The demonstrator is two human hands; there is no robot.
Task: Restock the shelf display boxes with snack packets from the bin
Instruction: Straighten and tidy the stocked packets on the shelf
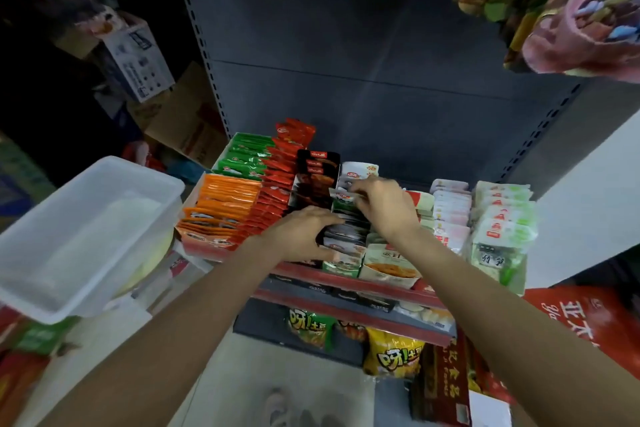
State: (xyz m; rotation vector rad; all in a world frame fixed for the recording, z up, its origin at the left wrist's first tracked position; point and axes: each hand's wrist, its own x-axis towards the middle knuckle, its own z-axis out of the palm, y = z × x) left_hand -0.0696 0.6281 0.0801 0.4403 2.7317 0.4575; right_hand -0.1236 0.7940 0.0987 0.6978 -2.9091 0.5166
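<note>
— We found the picture dim overall, didn't we?

— We did; the far left side sank almost to black, while the white bin (86,236) caught a pale glare along its rim.

— We noticed wide-angle bending too: the shelf upright (204,55) leaned inward.

— And the hanging bags (585,21) at the top edge (stretched, smeared) were out of focus. The packets (346,229) looked soft.

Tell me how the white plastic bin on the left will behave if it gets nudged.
The white plastic bin looks thin-walled and almost empty, so it is probably light and would slide easily. It appears to sit tilted on stacked goods rather than a flat surface, so a push may tip it. Its walls likely flex a little.
</note>
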